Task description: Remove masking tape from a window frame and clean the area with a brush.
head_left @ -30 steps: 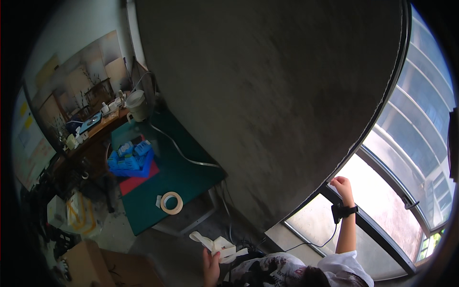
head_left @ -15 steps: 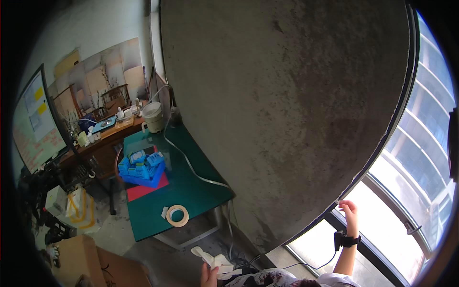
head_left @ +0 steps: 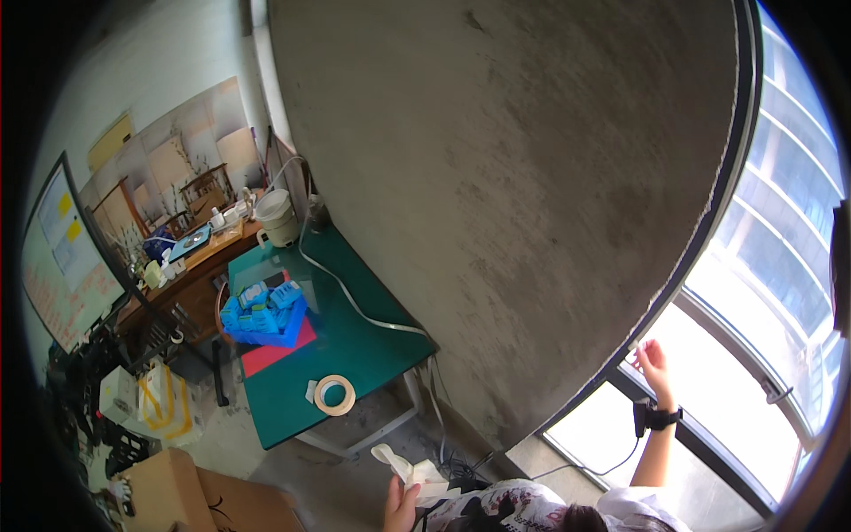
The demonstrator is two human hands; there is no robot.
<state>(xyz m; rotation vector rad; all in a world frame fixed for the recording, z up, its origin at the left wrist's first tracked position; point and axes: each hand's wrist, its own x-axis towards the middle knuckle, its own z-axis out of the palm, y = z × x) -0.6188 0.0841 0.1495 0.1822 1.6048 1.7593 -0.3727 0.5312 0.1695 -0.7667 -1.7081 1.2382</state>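
Crumpled white paper strip (head_left: 409,468): gripped in left hand (head_left: 399,507) fingers, below green counter (head_left: 355,346) | right hand (head_left: 651,359): fingers loosely spread against window frame (head_left: 620,390) | advice: keep strip untwisted, grip firm.

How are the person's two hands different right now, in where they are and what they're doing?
The left hand is low, near the picture's bottom edge, and holds crumpled white paper; the right hand is raised high at the window frame and holds nothing visible. The right wrist wears a dark band; the left wrist shows none. Both are bare.
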